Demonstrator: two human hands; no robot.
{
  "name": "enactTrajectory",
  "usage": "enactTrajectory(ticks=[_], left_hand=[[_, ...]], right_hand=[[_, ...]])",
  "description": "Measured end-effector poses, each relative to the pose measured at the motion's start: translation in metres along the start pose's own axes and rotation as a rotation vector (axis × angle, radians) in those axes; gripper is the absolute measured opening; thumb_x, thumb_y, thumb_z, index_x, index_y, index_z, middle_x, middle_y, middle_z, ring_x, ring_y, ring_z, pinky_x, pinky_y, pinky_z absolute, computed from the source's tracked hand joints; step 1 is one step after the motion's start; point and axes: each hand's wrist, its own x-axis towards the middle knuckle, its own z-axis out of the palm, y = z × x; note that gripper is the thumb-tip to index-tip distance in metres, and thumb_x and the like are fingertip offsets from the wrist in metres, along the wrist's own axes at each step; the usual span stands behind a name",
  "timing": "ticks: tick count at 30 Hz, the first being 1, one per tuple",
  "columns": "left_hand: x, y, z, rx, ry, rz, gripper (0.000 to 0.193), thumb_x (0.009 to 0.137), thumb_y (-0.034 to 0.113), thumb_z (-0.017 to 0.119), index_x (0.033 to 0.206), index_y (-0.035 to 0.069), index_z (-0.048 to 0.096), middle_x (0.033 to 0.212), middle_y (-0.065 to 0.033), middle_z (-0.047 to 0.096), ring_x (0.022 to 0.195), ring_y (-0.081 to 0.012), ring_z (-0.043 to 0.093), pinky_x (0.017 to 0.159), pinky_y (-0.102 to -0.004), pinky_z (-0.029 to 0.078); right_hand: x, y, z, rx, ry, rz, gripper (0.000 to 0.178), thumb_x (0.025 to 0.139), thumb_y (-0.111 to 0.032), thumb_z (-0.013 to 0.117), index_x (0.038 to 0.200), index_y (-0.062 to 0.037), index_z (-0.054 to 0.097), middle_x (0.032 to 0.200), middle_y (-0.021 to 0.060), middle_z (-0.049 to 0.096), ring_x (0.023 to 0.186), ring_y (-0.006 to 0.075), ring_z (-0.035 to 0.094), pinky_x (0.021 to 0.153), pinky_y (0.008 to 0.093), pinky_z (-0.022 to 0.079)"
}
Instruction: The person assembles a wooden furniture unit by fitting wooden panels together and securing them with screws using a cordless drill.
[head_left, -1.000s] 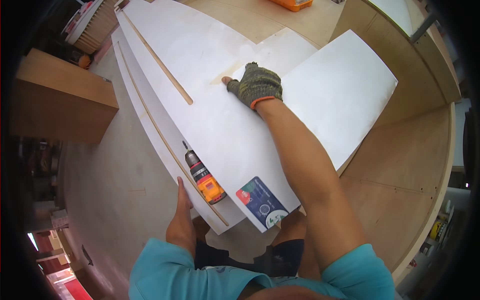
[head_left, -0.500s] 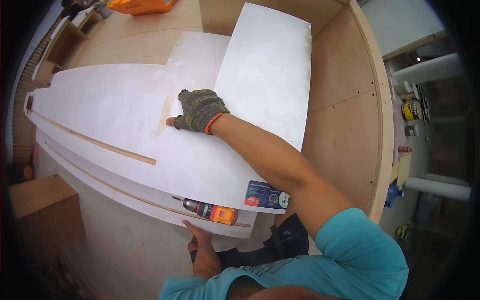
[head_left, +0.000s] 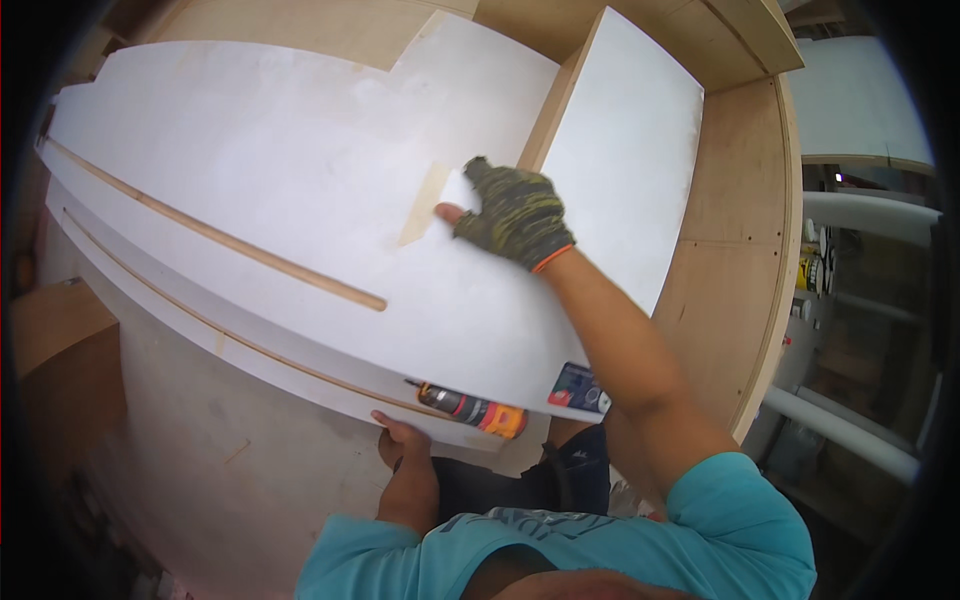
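My right hand [head_left: 515, 215], in a dark green camouflage knit glove with an orange cuff, lies on the large white panel [head_left: 270, 160]. Its bare thumb stretches out beside a strip of beige tape [head_left: 425, 205]; the other fingertips are hard to make out. Low in the view, my bare left hand [head_left: 405, 445] grips the front edge of a lower white panel [head_left: 290, 365], thumb on top and fingers mostly hidden underneath. Just right of it, an orange and black cordless drill [head_left: 470, 408] lies on that lower panel, its bit pointing left.
A white board with a wooden edge [head_left: 625, 150] stands higher, just beyond my right hand. Plywood panels [head_left: 735, 190] run along the right. A dark printed card [head_left: 578, 387] rests under my right forearm. Wood strips [head_left: 220, 230] line the white panels. A brown wooden box [head_left: 60, 350] stands left.
The view has shifted, so the panels and both hands sit elsewhere in it. My right hand stays beside the tape, and my left keeps its hold on the lower panel's edge.
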Motion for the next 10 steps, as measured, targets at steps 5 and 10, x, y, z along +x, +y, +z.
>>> enactTrajectory(ticks=[5, 10], left_hand=[[-0.01, 0.003, 0.029, 0.135, 0.249, -0.074, 0.104, 0.088, 0.079, 0.032, 0.134, -0.013, 0.047, 0.13, -0.0279, 0.056, 0.119, -0.0391, 0.054, 0.106, -0.0385, 0.04], [-0.008, 0.007, 0.025, 0.22, 0.237, -0.249, 0.107, 0.086, 0.081, 0.032, 0.136, -0.012, 0.045, 0.131, -0.0329, 0.053, 0.122, -0.0417, 0.052, 0.108, -0.0393, 0.038]], right_hand=[[0.001, -0.001, 0.012, -0.161, 0.062, 0.082, 0.072, 0.088, -0.065, 0.05, 0.124, -0.0035, 0.059, 0.104, 0.0196, 0.069, 0.1, 0.0347, 0.065, 0.09, 0.0437, 0.048], [0.002, 0.0, 0.02, -0.21, 0.065, 0.125, 0.075, 0.09, -0.066, 0.047, 0.132, -0.0043, 0.055, 0.117, 0.0218, 0.066, 0.11, 0.0334, 0.063, 0.097, 0.0425, 0.047]])
